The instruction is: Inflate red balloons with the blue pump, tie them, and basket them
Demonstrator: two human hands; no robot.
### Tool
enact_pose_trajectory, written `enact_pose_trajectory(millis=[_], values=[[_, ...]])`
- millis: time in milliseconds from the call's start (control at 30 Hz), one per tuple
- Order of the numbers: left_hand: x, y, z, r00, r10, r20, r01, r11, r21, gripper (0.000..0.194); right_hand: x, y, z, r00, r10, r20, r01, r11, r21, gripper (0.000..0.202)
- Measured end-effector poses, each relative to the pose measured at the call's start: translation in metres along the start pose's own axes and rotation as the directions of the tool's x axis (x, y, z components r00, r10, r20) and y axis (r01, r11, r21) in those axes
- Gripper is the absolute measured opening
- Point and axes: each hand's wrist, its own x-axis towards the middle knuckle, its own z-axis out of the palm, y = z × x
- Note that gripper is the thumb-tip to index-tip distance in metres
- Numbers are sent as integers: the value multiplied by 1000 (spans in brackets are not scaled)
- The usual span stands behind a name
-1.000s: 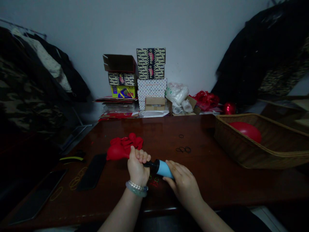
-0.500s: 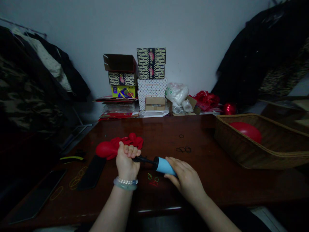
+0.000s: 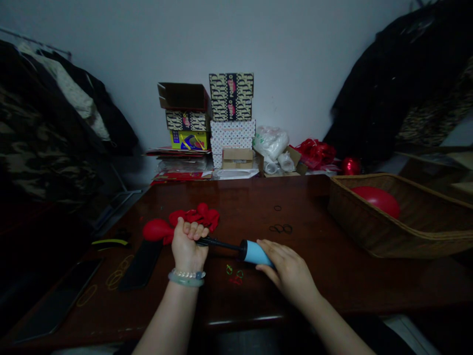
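Observation:
A balloon pump with a light blue barrel and a thin black rod spans the space between my hands, over the table. My left hand, with bracelets at its wrist, is closed around the black end of the pump. A small, partly filled red balloon sticks out on the far left side of that hand; its neck is hidden by the fingers. My right hand wraps the blue barrel from the right. Behind my left hand lies a pile of limp red balloons.
A wicker basket holding an inflated red balloon stands right. Black rubber bands, coloured bands and yellow bands lie on the table. Two dark phones lie left. Stacked boxes stand behind.
My left hand has moved a little left with the red balloon, and my right hand slightly right with the barrel. More of the black rod shows between them.

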Motion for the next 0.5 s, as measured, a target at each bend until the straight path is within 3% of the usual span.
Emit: enact_pose_trajectory(millis=[500], values=[[-21, -44, -2, 996, -56, 75, 53, 997, 48, 45, -4, -16, 9, 997, -8, -77, 9, 1000, 16, 48]])
